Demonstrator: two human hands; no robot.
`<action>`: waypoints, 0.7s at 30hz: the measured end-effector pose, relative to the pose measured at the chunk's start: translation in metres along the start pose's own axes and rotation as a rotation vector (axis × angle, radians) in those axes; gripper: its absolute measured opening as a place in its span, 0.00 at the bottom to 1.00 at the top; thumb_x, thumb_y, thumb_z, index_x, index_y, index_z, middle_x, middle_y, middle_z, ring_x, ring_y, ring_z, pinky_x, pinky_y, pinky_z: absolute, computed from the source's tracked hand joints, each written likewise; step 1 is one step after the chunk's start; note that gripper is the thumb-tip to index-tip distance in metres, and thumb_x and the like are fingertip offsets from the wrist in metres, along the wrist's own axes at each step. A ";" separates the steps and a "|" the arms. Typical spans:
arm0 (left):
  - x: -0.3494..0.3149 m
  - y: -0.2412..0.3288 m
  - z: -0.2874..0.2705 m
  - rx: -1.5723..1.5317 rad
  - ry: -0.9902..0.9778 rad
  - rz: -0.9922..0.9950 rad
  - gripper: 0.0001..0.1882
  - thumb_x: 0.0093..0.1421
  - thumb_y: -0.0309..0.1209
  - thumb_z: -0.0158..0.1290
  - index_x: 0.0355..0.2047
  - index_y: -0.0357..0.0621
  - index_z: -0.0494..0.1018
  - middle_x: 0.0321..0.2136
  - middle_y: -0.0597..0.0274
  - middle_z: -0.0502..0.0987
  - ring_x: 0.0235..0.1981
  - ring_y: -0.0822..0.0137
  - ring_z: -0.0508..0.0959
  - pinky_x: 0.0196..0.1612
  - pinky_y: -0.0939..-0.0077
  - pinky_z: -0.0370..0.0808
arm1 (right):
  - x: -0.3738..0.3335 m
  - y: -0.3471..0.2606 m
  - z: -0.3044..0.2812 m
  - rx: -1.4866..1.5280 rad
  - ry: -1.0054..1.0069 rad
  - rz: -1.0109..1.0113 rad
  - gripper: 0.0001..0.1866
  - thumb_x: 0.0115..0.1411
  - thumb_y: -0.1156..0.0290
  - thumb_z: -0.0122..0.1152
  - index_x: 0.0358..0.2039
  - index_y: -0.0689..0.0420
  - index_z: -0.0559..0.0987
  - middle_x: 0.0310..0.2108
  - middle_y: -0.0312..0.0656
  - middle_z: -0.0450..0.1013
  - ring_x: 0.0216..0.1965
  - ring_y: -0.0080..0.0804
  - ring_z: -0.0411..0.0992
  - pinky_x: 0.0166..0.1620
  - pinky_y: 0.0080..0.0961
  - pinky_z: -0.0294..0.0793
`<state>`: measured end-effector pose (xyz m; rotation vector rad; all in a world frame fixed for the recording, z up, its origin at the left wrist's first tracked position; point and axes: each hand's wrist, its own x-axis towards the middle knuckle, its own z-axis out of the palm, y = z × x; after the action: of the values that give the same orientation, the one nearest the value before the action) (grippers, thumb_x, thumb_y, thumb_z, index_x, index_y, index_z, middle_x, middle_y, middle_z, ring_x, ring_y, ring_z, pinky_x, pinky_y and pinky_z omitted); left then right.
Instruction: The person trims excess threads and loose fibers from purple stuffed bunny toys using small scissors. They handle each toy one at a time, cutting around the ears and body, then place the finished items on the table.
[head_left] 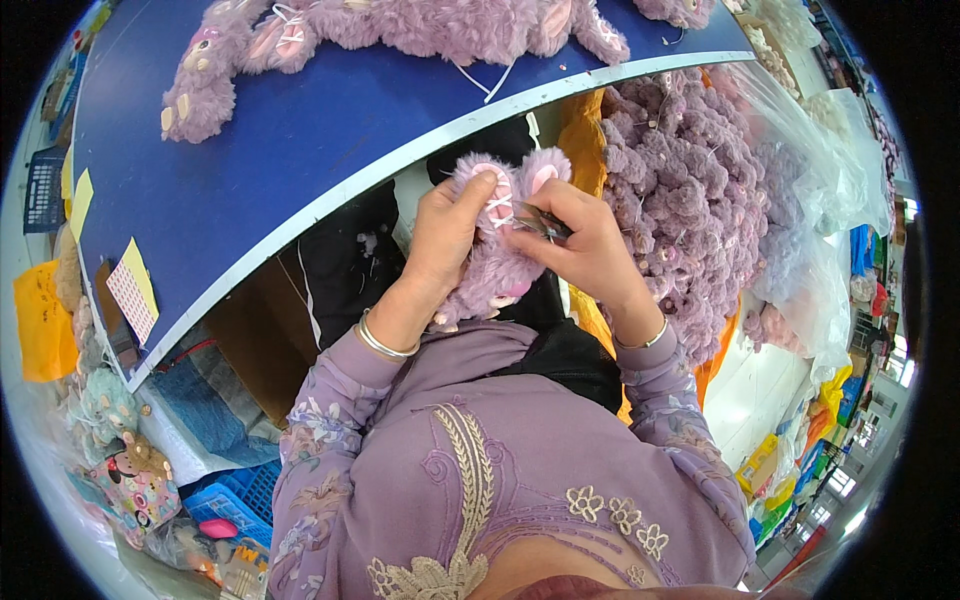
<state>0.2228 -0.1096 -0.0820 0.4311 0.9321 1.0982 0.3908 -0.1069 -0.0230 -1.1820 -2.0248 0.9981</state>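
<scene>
Above my lap is a fluffy lilac plush toy (493, 268) with long pink-lined ears. White lacing criss-crosses one pink ear lining. My left hand (437, 235) is closed around this ear, its thumb pressing the lining beside the lacing. In my right hand (592, 245) is a small pair of dark metal thread snips (542, 221), with the blades pointing at the lacing. The fingers of that hand also rest close to the second ear (547, 172); whether they touch it I cannot tell. The toy's face points down toward me, partly hidden.
A blue table (330, 120) with a pale edge curves ahead, bearing several lilac plush toys (400, 25). A big heap of lilac plush pieces (685, 200) lies at the right beside clear plastic bags (835, 190). A blue plastic basket (245, 500) sits at the lower left.
</scene>
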 end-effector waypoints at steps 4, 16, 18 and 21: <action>-0.001 -0.002 0.002 0.018 0.001 0.043 0.11 0.63 0.34 0.52 0.37 0.38 0.75 0.30 0.64 0.78 0.29 0.77 0.76 0.32 0.82 0.73 | -0.001 0.000 0.008 -0.066 0.038 0.044 0.13 0.50 0.70 0.68 0.33 0.62 0.76 0.26 0.46 0.70 0.27 0.42 0.71 0.30 0.31 0.69; -0.004 0.001 0.004 0.028 -0.030 0.026 0.11 0.64 0.34 0.51 0.36 0.37 0.75 0.29 0.65 0.78 0.28 0.78 0.75 0.31 0.83 0.72 | -0.003 0.014 0.009 0.350 -0.030 0.302 0.09 0.58 0.69 0.61 0.32 0.63 0.76 0.20 0.36 0.68 0.23 0.26 0.67 0.27 0.23 0.66; -0.004 0.001 0.005 0.050 -0.037 0.036 0.12 0.64 0.34 0.51 0.36 0.37 0.75 0.30 0.64 0.78 0.28 0.77 0.76 0.31 0.82 0.73 | -0.004 0.016 0.008 0.593 -0.036 0.427 0.09 0.60 0.68 0.59 0.33 0.62 0.75 0.19 0.30 0.65 0.21 0.19 0.62 0.24 0.19 0.61; 0.001 -0.002 0.002 0.067 -0.039 0.059 0.13 0.64 0.36 0.51 0.36 0.37 0.76 0.30 0.62 0.79 0.28 0.75 0.77 0.32 0.80 0.74 | -0.006 0.015 0.007 0.842 0.008 0.551 0.10 0.64 0.65 0.55 0.35 0.59 0.74 0.18 0.25 0.60 0.17 0.11 0.53 0.21 0.13 0.50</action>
<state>0.2260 -0.1092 -0.0823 0.5363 0.9292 1.1106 0.3948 -0.1093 -0.0401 -1.2305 -1.0318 1.8497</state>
